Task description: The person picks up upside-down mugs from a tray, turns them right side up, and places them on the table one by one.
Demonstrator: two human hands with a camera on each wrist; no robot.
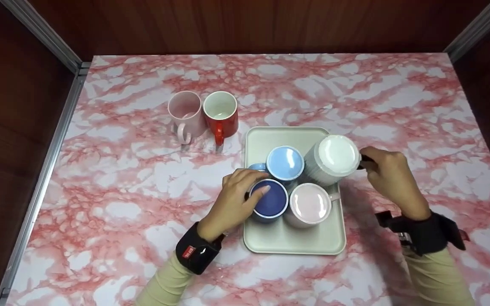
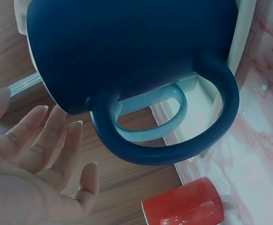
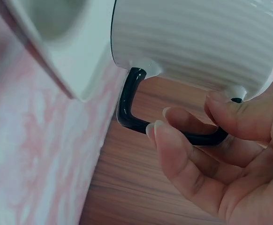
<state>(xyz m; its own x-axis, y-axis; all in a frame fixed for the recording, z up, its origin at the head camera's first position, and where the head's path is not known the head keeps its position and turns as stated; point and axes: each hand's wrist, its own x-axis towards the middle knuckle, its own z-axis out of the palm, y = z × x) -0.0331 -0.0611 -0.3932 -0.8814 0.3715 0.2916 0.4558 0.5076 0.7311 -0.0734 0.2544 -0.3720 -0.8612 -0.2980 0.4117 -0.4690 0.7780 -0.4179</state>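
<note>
My right hand [image 1: 391,174] grips the black handle [image 3: 127,105] of a white ribbed mug [image 1: 338,155], which is bottom up over the tray's right side. In the right wrist view a gap shows between that mug and the tray. By the dark blue mug [image 1: 269,199], my left hand [image 1: 236,195] has its fingers loosely bent, the thumb over the mug's base. The left wrist view shows those fingers around nothing, near the mug's end; whether they touch it I cannot tell. A light blue mug [image 1: 285,162] and a pale pink mug [image 1: 310,204] also stand upside down.
The mugs stand on a cream rectangular tray [image 1: 294,246] on the red-and-white marbled table [image 1: 121,212]. Further back on the left, a pink mug [image 1: 185,106] and a red mug [image 1: 228,125] stand upright side by side. Dark wood panels [image 1: 270,25] enclose the table.
</note>
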